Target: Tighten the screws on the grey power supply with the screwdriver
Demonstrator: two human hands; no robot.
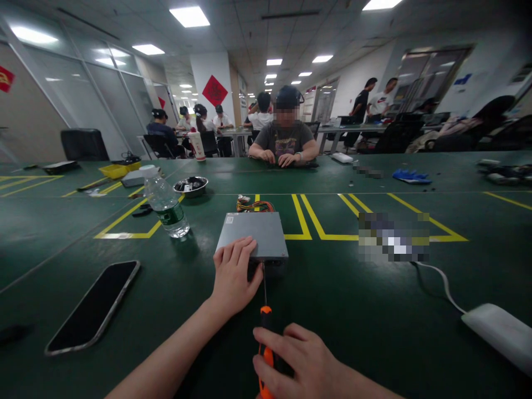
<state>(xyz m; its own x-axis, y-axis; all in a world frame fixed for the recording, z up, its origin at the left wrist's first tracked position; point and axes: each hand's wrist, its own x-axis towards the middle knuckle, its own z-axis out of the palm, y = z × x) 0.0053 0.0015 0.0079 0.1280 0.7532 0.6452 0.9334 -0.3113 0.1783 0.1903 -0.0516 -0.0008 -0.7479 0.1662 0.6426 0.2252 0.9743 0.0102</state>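
Observation:
A grey metal computer power supply point(260, 227) lies flat on the green table, its bundle of coloured cables point(255, 206) at the far side. My left hand point(235, 269) grips its near left corner, fingers on the top and thumb at the near face. In my right hand point(297, 357) is a screwdriver point(266, 318) with an orange and black handle. Its thin shaft points away from me, and the tip meets the near face of the power supply beside my left thumb. What the tip touches is too small to make out.
Left of the power supply stand a water bottle point(166, 205) and a metal bowl point(191, 185) of small parts. A phone point(95, 305) lies nearer. At right are a white power strip point(499, 335) with its cord and a blue object point(411, 177). A person point(286, 136) sits opposite.

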